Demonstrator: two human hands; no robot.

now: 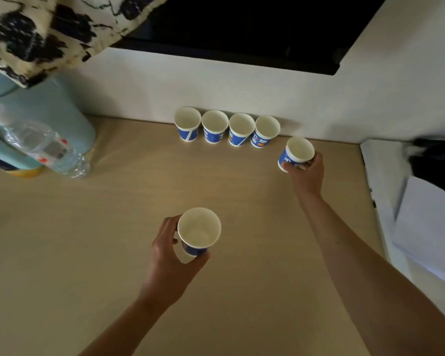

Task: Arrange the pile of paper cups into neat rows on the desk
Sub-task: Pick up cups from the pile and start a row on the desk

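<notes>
A light wood-grain desk fills the lower frame. A white wall runs behind it. A dark rectangular panel occupies the upper centre. Cream-and-black patterned fabric hangs at the upper left. White paper sheets lie at the right edge.

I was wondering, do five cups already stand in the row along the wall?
No, only four cups stand there; the right hand grips a fifth cup beside the row's end.

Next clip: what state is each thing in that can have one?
Four blue-and-white paper cups in row: upright, empty, against wall.
Fifth paper cup: upright, empty, gripped by right hand.
Sixth paper cup: empty, held by left hand.
Clear plastic bottle: lying on its side.
</notes>
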